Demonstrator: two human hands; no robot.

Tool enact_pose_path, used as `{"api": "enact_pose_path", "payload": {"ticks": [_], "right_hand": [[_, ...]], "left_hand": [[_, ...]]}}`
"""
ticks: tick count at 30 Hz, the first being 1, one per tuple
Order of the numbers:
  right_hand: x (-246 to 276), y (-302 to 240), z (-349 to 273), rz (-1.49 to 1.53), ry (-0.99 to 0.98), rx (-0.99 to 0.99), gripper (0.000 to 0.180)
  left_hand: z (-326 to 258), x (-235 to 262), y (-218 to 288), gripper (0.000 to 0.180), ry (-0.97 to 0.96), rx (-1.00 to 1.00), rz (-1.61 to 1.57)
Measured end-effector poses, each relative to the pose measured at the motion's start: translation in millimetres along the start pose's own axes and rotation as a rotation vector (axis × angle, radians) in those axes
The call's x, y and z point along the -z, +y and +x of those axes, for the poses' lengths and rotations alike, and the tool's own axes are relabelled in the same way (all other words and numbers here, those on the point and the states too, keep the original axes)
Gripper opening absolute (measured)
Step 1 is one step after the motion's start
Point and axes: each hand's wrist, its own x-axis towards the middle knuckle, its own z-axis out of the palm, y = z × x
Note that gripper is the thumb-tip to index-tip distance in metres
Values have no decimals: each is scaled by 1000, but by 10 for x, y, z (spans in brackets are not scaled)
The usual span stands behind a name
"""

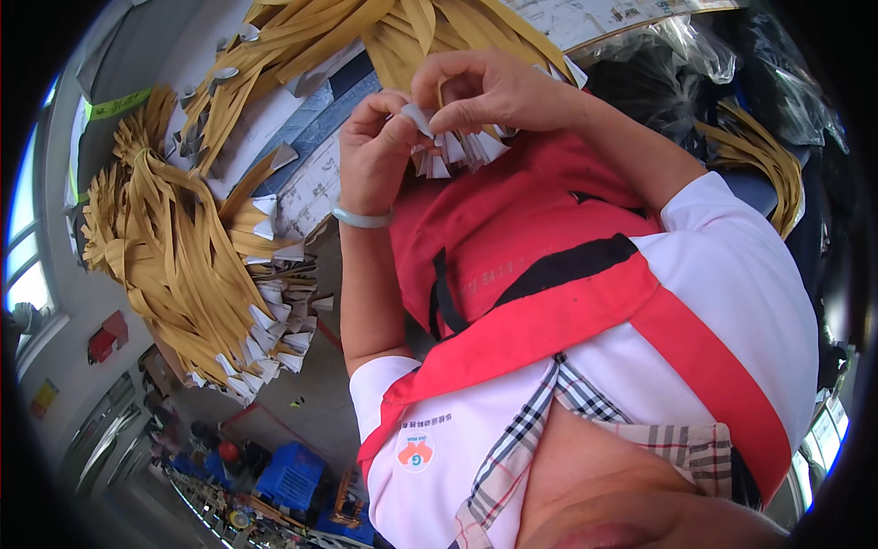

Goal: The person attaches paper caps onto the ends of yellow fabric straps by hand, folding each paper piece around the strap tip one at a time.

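the small white strip end (418,120) is located in front of the person's chest, above the red apron (540,197), between the two hands. the left hand (380,151) holds it in a narrow pinch, thumb against bent fingers. the right hand (498,94) is beside it, index finger and thumb curved toward each other in a small loop with the tips near the same piece; whether these tips grip it cannot be told. a cluster of white-tipped ends (462,154) is directly below the hands, against the apron.

a pale bangle (362,218) is on the left wrist. the person wears a white short-sleeved shirt (750,252) with a plaid collar (512,448), under red apron straps.

beyond the hands, flat mustard-yellow strips (302,46) lie across a worktable (315,194), beside blue-grey panels (306,119). to the left, a large bundle of yellow strips (174,238) hangs with its white ends downward. to the right, a smaller yellow bundle (764,165) lies near clear plastic bags (672,55). a blue machine-like object (291,476) stands on the floor in the lower left background.
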Motion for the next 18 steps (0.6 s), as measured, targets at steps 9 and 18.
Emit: {"api": "enact_pose_path", "payload": {"ticks": [9,18], "right_hand": [[-95,6,5,-7,78,-92,15],[3,-71,8,11,-13,-6,7]], "left_hand": [[-35,38,-62,13,34,8,28],[-111,-65,98,15,37,5,231]]}}
